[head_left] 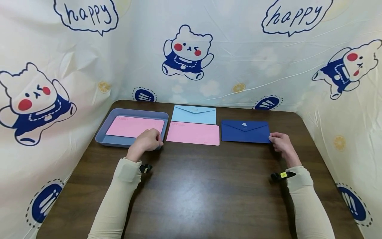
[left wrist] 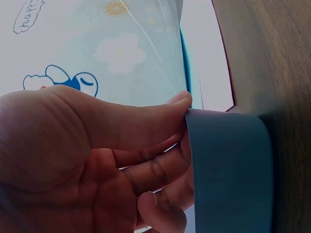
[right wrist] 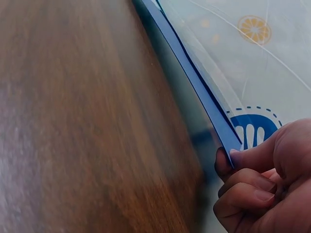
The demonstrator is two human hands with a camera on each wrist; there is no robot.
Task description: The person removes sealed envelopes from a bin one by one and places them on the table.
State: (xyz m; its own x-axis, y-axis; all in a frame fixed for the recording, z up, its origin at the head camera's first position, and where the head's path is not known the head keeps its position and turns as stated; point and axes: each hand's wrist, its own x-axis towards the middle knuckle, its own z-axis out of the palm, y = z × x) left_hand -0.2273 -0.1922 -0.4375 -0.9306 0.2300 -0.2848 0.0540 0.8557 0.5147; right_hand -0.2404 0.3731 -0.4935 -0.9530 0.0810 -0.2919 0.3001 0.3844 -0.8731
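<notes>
My left hand (head_left: 147,139) is at the right front corner of a blue-grey tray (head_left: 114,141), where the thumb and curled fingers pinch the rim. In the left wrist view the thumb tip lies right at the corner of the tray wall (left wrist: 231,170). Inside the tray lies a pink envelope (head_left: 134,125), partly behind the hand. My right hand (head_left: 282,144) pinches the right edge of a dark blue envelope (head_left: 244,134) between thumb and forefinger. The right wrist view shows that envelope (right wrist: 199,87) edge-on, its near end raised above the table.
Between tray and dark blue envelope lies another pink envelope (head_left: 193,133), with a light blue envelope (head_left: 195,116) just behind it. All stand on a dark brown wooden table (head_left: 203,186). A printed curtain (head_left: 238,43) with cartoon bears hangs along the table's back and sides.
</notes>
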